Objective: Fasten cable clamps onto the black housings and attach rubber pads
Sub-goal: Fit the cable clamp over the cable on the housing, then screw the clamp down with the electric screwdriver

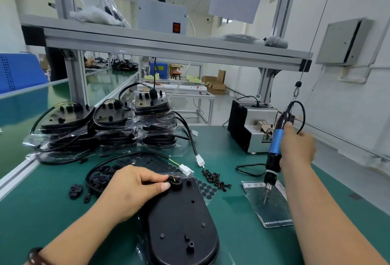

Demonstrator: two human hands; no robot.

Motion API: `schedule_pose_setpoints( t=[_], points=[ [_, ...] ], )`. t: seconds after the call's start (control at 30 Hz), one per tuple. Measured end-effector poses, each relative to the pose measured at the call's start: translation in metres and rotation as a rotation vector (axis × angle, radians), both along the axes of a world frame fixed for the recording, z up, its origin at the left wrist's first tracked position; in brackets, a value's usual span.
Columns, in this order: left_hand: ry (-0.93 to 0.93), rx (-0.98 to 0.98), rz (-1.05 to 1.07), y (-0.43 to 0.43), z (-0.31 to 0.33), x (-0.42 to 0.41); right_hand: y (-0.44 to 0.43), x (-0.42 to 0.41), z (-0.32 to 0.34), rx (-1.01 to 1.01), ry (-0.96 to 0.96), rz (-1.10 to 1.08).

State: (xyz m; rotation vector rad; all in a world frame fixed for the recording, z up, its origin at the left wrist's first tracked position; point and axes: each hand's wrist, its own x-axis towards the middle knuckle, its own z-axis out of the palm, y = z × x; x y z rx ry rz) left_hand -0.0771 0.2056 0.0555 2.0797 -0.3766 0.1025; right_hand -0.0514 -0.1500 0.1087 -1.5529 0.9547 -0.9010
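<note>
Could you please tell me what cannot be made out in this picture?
All in the head view:
- What the left hand pinches at the black housing's boss: covered by its fingers.
- The housing's near end: cut off by the bottom edge.
- Whether the electric screwdriver's bit carries a screw: too small.

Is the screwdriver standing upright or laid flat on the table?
Upright, leaning a little: the right hand holds the screwdriver by its blue body, bit pointing down at the clear bag.

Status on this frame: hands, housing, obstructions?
Left hand pinches small black cable clamp on flat black plastic housing. Right hand grips blue electric screwdriver, bit over clear plastic bag, off the housing. Nothing blocking the clamp.
</note>
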Motion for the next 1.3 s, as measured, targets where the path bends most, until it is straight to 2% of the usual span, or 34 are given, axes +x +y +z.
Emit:
schedule_pose_setpoints(
  t=[0.07,0.1,0.3,0.5,0.6,0.87,1.07,1.17,1.3],
  points=[
    [0.007,0.000,-0.001,0.000,0.000,0.000,0.005,-0.006,-0.004,0.338,-0.159,0.206],
    [0.012,-0.002,-0.001,0.000,0.000,0.000,0.007,-0.009,-0.005,0.437,-0.190,0.297],
    [0.015,0.001,-0.001,0.000,-0.001,0.000,-0.001,-0.014,-0.015,0.620,-0.241,0.602],
    [0.008,0.007,-0.004,0.001,-0.001,0.000,0.014,-0.019,-0.006,0.560,-0.367,0.762],
    [0.002,0.014,-0.004,0.001,-0.001,-0.001,0.030,-0.022,0.008,0.589,-0.500,0.836],
    [0.024,0.012,0.009,0.001,-0.001,0.000,0.118,-0.025,0.050,0.581,-0.778,1.182],
    [0.043,0.014,0.022,0.000,0.000,-0.001,0.186,-0.019,0.053,0.405,-0.758,1.292],
    [0.045,0.023,0.036,0.000,0.000,-0.001,0.203,-0.016,0.049,0.276,-0.749,1.288],
    [0.039,0.011,0.044,-0.001,0.000,-0.001,0.209,-0.015,0.047,0.226,-0.715,1.272]
  ],
)
